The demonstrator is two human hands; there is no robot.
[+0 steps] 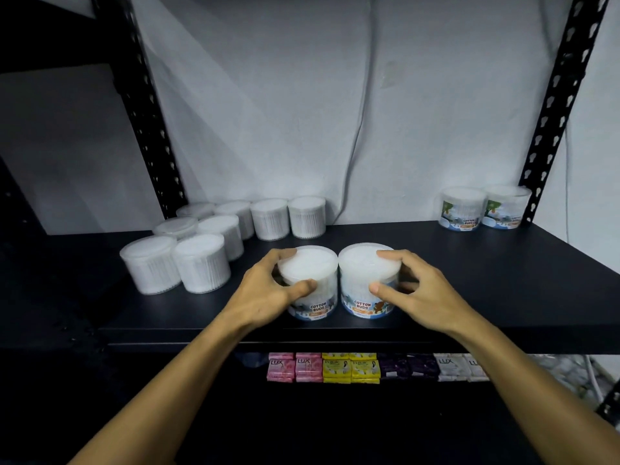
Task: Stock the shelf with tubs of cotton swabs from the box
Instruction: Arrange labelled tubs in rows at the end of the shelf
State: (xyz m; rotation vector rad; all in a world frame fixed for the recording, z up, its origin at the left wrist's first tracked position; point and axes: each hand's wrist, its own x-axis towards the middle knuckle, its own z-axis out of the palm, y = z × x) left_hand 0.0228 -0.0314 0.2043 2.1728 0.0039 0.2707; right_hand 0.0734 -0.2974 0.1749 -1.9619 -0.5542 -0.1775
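1. Left hand (268, 290) grips the lid rim of the left cotton-bud tub (313, 286), thumb in front, fingers curled over the far edge.
2. Right hand (414, 290) grips the right cotton-bud tub (364, 283) the same way.
3. Both tubs stand upright, touching, near the front edge of the black shelf (486, 283).
4. Eight unlabelled tubs (201, 263) are clustered at left; two labelled tubs (484, 208) stand at the back right corner.
5. Soap packs (323, 367) sit on the shelf below.

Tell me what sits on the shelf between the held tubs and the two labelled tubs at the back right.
Head view: nothing, only bare black shelf board.
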